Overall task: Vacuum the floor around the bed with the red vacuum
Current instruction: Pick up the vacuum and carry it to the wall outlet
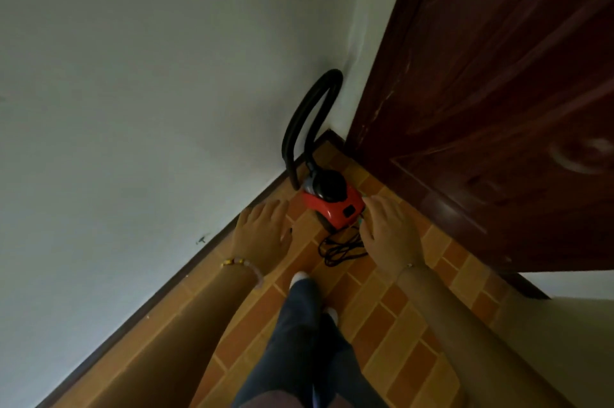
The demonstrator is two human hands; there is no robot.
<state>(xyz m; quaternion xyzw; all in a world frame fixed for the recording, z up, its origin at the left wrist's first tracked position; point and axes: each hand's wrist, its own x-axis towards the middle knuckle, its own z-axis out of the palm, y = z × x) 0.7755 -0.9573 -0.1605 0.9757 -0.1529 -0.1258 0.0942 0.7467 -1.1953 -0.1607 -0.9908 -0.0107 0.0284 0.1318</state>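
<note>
Head view: red vacuum [334, 205] sits untouched mid-frame (cord [342, 249] coiled); left hand [262, 235] and right hand [388, 235] reach, fingers apart, vacuuming unstarted.

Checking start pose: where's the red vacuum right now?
Head view: the red vacuum sits on the tiled floor in the corner between the white wall and the brown door, beyond the left hand and right hand, its cord bunched in front.

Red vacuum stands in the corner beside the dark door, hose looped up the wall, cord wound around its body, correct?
Not quite. The head view shows the cord lying in loose loops on the tiled floor in front of the red vacuum, not wound around it. The rest holds.
</note>
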